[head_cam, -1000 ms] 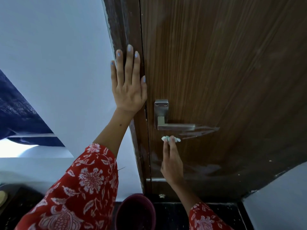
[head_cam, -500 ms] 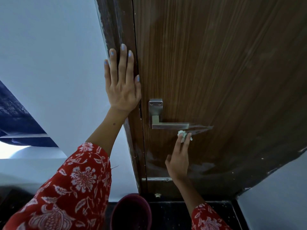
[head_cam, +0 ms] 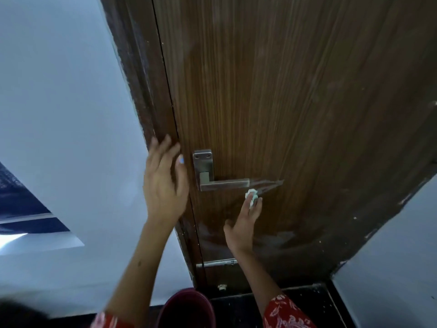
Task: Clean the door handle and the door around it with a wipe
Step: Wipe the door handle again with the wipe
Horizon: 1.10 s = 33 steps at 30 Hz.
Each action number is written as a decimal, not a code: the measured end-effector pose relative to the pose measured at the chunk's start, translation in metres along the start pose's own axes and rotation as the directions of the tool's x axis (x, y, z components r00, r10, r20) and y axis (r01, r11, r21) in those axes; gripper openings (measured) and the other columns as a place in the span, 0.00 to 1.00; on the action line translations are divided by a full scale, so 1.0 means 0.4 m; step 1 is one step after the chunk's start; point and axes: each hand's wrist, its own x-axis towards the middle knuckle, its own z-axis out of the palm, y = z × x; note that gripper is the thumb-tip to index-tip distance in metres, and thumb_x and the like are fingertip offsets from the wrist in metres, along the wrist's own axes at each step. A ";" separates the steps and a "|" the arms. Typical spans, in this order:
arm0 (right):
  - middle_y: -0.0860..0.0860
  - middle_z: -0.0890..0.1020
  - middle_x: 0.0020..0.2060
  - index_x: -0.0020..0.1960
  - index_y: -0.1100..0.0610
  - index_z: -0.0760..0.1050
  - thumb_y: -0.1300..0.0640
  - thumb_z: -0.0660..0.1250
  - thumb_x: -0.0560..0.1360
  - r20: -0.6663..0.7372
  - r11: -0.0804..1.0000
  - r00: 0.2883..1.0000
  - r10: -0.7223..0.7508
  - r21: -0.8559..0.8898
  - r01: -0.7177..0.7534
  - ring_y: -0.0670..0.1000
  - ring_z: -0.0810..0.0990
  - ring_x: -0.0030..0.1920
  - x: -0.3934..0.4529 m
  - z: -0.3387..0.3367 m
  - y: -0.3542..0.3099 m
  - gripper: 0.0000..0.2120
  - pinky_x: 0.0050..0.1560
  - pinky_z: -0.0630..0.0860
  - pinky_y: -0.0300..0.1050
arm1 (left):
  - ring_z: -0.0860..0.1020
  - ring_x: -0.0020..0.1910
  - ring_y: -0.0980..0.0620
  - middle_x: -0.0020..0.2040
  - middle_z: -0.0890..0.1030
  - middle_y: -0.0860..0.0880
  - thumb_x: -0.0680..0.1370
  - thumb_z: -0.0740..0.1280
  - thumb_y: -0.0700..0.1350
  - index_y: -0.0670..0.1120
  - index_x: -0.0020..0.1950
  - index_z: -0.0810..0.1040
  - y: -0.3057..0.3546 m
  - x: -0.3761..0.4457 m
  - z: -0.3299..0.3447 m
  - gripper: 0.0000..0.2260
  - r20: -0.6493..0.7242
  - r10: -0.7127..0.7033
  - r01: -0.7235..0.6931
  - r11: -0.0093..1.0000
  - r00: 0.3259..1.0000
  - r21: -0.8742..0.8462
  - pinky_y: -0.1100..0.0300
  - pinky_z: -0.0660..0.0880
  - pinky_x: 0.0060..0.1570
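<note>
A dark brown wooden door [head_cam: 283,102] carries a silver lever handle [head_cam: 222,183] on a square plate. My right hand [head_cam: 246,221] presses a small crumpled white wipe [head_cam: 252,195] against the door just below the lever's free end, held under the fingertips. My left hand [head_cam: 163,183] hovers open and blurred beside the door frame [head_cam: 144,110], left of the handle plate, holding nothing. Wet smears show on the wood below the handle.
A white wall [head_cam: 66,114] lies left of the frame and another white wall [head_cam: 390,268] at the lower right. A dark maroon bucket [head_cam: 189,308] stands on the dark floor below the door. A small metal strip [head_cam: 220,262] is fixed low on the door.
My left hand has come off the door frame and dropped lower, level with the handle plate. My right hand with the wipe moved from under the lever's middle to below its free end.
</note>
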 end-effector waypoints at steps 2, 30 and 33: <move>0.52 0.39 0.75 0.76 0.50 0.38 0.67 0.65 0.74 -0.003 0.971 0.993 0.120 0.209 -0.117 0.57 0.56 0.73 0.011 0.003 -0.049 0.44 0.61 0.66 0.37 | 0.79 0.44 0.54 0.43 0.82 0.46 0.80 0.58 0.48 0.48 0.56 0.80 0.009 -0.083 -0.018 0.13 0.110 -0.184 0.203 0.959 0.977 -0.197 0.65 0.71 0.45; 0.57 0.46 0.75 0.75 0.60 0.54 0.66 0.70 0.70 -0.136 0.961 0.951 -0.276 -0.072 0.269 0.53 0.65 0.70 0.011 0.057 -0.063 0.39 0.61 0.73 0.41 | 0.77 0.45 0.65 0.51 0.82 0.49 0.73 0.72 0.42 0.41 0.58 0.81 0.025 -0.097 0.068 0.14 0.236 -0.461 0.506 0.842 0.856 -0.190 0.83 0.68 0.42; 0.55 0.57 0.71 0.74 0.57 0.58 0.64 0.65 0.74 -0.141 0.914 0.904 -0.404 -0.102 0.393 0.51 0.73 0.63 0.017 0.053 -0.001 0.31 0.55 0.77 0.40 | 0.76 0.44 0.69 0.49 0.81 0.52 0.73 0.72 0.41 0.41 0.58 0.81 0.024 -0.098 0.068 0.14 0.235 -0.470 0.515 0.834 0.851 -0.200 0.82 0.69 0.43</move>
